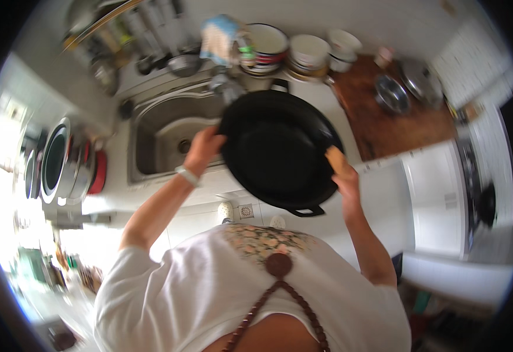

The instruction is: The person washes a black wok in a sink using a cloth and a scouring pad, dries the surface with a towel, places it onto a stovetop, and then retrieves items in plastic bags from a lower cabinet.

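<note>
A large black two-handled pan (278,149) is held up in front of me, its inside facing me. It overlaps the right side of the steel sink (155,127) and the counter edge. My left hand (203,147) grips the pan's left rim, its fingers hidden behind it. On the opposite side, my right hand (348,180) has a tan sponge-like pad (336,160) in it, pressed at the pan's right rim. Whether these fingers also hold the rim is hard to tell. The faucet (227,83) stands just beyond the pan, blurred.
Stacked enamel basins (267,39) and bowls (310,50) line the wall. Right of the sink, a brown wooden board (357,119) carries a steel bowl (392,94) and a pot lid (421,83). More basins (56,158) stand at left. Ladles (144,64) hang behind the sink.
</note>
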Motion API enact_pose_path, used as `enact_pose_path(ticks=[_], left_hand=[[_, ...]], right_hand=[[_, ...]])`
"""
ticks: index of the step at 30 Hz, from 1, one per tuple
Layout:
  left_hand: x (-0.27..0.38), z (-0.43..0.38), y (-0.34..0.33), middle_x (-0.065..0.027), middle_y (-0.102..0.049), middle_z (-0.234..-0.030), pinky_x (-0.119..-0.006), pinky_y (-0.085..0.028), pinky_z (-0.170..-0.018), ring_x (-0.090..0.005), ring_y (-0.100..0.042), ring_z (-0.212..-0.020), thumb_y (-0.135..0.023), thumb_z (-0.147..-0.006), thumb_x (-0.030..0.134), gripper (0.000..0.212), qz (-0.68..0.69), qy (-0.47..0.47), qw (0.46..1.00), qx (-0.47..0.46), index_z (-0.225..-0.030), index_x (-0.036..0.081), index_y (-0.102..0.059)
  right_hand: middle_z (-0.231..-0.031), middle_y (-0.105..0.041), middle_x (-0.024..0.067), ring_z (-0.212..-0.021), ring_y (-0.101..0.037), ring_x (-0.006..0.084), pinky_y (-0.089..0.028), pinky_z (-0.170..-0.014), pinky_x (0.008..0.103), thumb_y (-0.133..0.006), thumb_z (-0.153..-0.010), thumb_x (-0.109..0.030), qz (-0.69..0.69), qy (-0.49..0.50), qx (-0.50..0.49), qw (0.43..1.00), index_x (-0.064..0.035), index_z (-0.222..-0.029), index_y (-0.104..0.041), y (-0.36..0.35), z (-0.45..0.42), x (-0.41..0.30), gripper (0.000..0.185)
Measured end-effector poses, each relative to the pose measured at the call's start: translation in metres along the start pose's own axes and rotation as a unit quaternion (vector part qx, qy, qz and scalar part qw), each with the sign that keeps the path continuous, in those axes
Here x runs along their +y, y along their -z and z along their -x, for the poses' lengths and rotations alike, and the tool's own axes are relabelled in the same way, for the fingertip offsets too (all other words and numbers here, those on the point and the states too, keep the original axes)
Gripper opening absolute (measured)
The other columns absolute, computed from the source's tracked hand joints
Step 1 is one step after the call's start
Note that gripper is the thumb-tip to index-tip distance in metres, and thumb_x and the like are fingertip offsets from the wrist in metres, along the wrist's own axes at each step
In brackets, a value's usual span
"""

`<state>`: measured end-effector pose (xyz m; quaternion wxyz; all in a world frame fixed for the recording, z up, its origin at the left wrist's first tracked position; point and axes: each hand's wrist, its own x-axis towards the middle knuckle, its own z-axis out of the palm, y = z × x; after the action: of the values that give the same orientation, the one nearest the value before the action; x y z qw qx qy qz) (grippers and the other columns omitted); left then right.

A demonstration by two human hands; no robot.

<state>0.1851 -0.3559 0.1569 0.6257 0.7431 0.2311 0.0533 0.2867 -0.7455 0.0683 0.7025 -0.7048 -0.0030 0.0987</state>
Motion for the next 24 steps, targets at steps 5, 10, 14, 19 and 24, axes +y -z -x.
enact_pose_path(ticks=[5, 10, 14, 19, 24], left_hand=[[-0.052, -0.037, -0.074, -0.0037, -0.055, -0.076, -0.029, -0.041, -0.06, -0.0116, -0.048, -0.07, -0.057, -0.082, 0.01, 0.018, -0.021, -0.1, 0.995, 0.021, -0.092, -0.004, -0.059], [-0.067, -0.064, -0.123, -0.0191, -0.061, -0.081, -0.041, -0.045, -0.07, -0.0324, -0.058, -0.075, -0.059, -0.08, 0.02, 0.024, -0.025, -0.102, 0.992, 0.063, -0.09, -0.002, -0.057], [-0.051, -0.087, -0.151, -0.0155, -0.062, -0.077, -0.038, -0.049, -0.066, -0.0264, -0.062, -0.068, -0.06, -0.088, 0.037, 0.039, 0.007, -0.081, 0.996, 0.036, -0.089, -0.002, -0.059], [-0.059, -0.058, -0.126, -0.0142, -0.064, -0.084, -0.033, -0.051, -0.068, -0.0201, -0.062, -0.07, -0.059, -0.091, 0.036, 0.039, -0.015, -0.136, 0.985, 0.104, -0.103, -0.001, -0.058], [-0.039, 0.012, -0.063, -0.0107, -0.063, -0.088, -0.029, -0.052, -0.068, -0.0158, -0.061, -0.073, -0.055, -0.091, 0.047, 0.051, 0.185, 0.018, 0.974, -0.129, -0.111, 0.0, -0.054]], right_hand=[[-0.084, -0.056, 0.0009, -0.071, -0.053, 0.0105, -0.044, -0.06, 0.0235, -0.063, -0.067, 0.002, 0.12, 0.028, 0.068, 0.99, -0.001, -0.105, -0.057, 0.078, -0.025, 0.032, 0.038], [-0.093, -0.057, 0.0034, -0.08, -0.056, 0.0144, -0.046, -0.073, 0.0275, -0.061, -0.068, 0.003, 0.213, 0.029, 0.125, 0.969, 0.0002, -0.108, -0.056, 0.107, -0.068, 0.03, 0.041], [-0.099, -0.063, 0.0086, -0.09, -0.059, 0.0192, -0.046, -0.084, 0.0326, -0.077, -0.068, -0.011, 0.325, 0.08, 0.054, 0.941, 0.0018, -0.103, -0.057, 0.164, -0.131, 0.018, 0.043], [-0.093, -0.061, 0.0053, -0.077, -0.056, 0.0159, -0.047, -0.07, 0.0294, -0.075, -0.076, -0.013, 0.344, 0.167, 0.046, 0.923, 0.0001, -0.108, -0.055, 0.145, -0.131, -0.061, 0.041], [-0.105, -0.055, 0.0032, -0.066, -0.048, 0.006, -0.038, -0.052, 0.0184, -0.076, -0.078, -0.012, 0.249, 0.042, -0.079, 0.964, -0.0063, -0.131, -0.042, -0.016, -0.043, -0.127, 0.062]])
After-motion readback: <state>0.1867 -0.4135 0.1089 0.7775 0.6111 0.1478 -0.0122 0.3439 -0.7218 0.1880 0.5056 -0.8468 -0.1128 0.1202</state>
